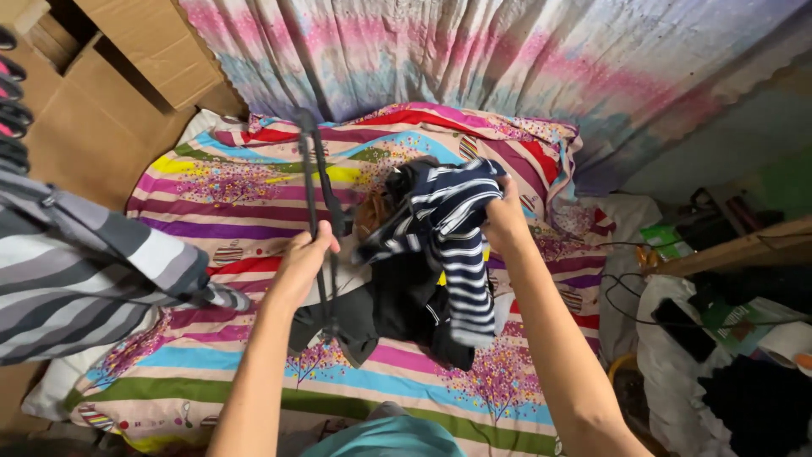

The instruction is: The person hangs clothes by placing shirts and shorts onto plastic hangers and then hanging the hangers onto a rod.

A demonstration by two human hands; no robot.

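Item 1: navy-and-white striped knit garment (452,228), soft fabric, bunched at the top and hanging down. Held above the bed at centre frame, its long axis near vertical, the loose end trailing toward a heap of dark clothing (397,313) lying on the sheet.

Item 2: black plastic clothes hanger (317,195), thin and long, held roughly upright, just left of the striped garment and apart from it by a narrow gap.

Right hand (505,222): fingers closed in a fist-like grip on the bunched upper part of the striped garment. Nearer of the two hands to the garment; the fabric lies to its left and below.

Left hand (300,258): fingers curled narrowly around the hanger's lower shaft. The garment lies to its right, slightly higher.

Surroundings: multicoloured striped bedsheet with tree print (211,186); pastel tie-dye curtain (474,51) behind; brown cardboard sheets (93,110) upper left; grey-and-white striped cloth (76,271) hanging at left; white sack (677,355) and cables at right.
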